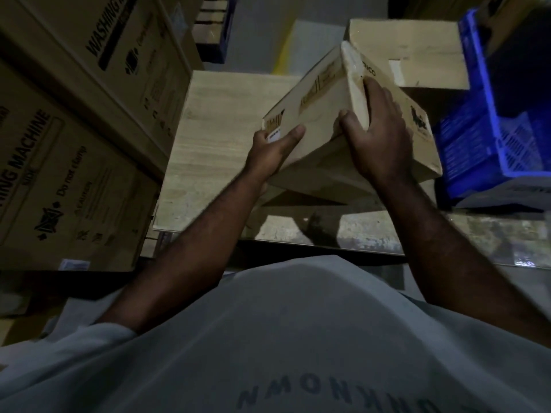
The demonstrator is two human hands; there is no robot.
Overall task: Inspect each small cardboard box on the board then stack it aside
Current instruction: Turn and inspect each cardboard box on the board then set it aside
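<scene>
Both hands have hold of one small cardboard box (322, 114), raised and tilted clear of the board (214, 129). The left hand (274, 147) pinches the box's near-left corner, thumb flat along the upper face and fingers tucked beneath. The right hand (378, 129) is draped over the raised ridge, thumb on the face turned toward the person and fingers spread down the far face. Neither hand is loose; the box hangs between them.

From where I stand, the box's long axis runs from about 8 o'clock, at the left hand, up toward 1 or 2 o'clock. The ridge under the right hand is its highest line. It hovers over the board's right edge, with the pale wood showing bare out to 9 o'clock. I'd judge this is the inspection step, the box being turned to show its faces.

Outward from there, a blue crate (492, 114) sits close at 3 o'clock and an opened carton (411, 49) lies at 1 o'clock. Big washing-machine cartons (74, 144) wall off 9 to 11 o'clock. The board rests on a worn bench (477, 234) that runs across at 5 o'clock.

If the stacking spot is on the right, the right hand is nearer and would lead the swing. I cannot tell where that pile actually is.
</scene>
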